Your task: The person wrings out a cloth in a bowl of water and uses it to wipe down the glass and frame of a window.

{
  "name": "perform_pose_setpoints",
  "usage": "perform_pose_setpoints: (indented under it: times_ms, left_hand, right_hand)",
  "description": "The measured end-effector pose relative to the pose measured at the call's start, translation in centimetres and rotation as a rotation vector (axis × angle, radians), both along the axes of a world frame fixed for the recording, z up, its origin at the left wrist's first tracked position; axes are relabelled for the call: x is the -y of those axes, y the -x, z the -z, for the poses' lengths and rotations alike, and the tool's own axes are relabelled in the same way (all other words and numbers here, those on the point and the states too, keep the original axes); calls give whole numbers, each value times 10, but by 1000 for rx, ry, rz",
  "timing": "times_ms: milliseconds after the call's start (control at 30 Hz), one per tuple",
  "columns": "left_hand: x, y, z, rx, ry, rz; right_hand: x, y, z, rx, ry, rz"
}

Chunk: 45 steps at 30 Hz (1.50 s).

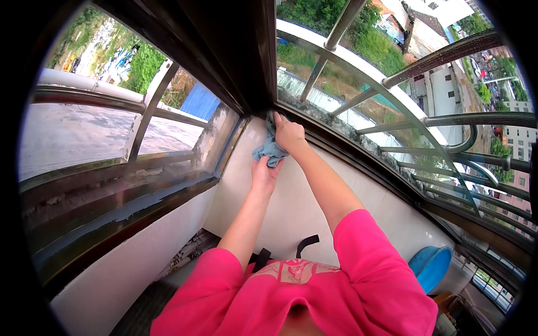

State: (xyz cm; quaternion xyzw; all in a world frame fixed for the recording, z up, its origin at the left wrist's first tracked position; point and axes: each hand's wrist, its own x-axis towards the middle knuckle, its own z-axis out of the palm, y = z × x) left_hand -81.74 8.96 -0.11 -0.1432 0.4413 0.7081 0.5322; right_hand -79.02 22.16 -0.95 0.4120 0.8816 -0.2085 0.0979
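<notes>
A grey-blue cloth (269, 148) is bunched between my two hands at the corner where two dark window frames meet. My right hand (288, 132) presses the cloth's upper part into the corner, index finger stretched along the frame. Below it, my left hand (265, 173) grips the cloth's lower end, just above the pale window sill (290, 189). On the right runs the dark frame's bottom track (353, 161). The cloth's top end is partly hidden in the dark corner.
A blue plastic basin (433, 266) leans at the lower right, near the window. Outside the right pane stand metal guard bars (395, 80). The left window (168, 138) has a dark, stained lower frame. A black strap (309, 242) sticks out in front of my pink shirt.
</notes>
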Motion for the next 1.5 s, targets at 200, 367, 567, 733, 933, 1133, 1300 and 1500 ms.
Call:
perform_pose_setpoints:
  times_ms: [200, 367, 567, 733, 933, 1133, 1300, 1500]
  left_hand:
    - [-6, -48, 2, 65, 69, 136]
    - [-1, -42, 14, 108, 4, -19]
    - [-5, 7, 17, 29, -11, -104]
    - [-10, -2, 20, 55, 28, -79]
    - [-14, -49, 12, 57, 44, 80]
    - [-23, -107, -1, 17, 140, 358]
    - [-23, -145, -1, 55, 176, 569]
    - [-18, -117, -3, 88, 105, 338]
  right_hand:
    - [6, -70, 3, -111, -76, 74]
    - [5, -56, 11, -168, -74, 58]
    - [0, 12, 17, -123, -38, 26]
    - [2, 3, 5, -30, 9, 42]
    - [2, -60, 7, -63, -38, 74]
    - [6, -141, 5, -79, -92, 176]
    - [13, -201, 8, -82, -151, 283]
    - [12, -163, 14, -189, -170, 236]
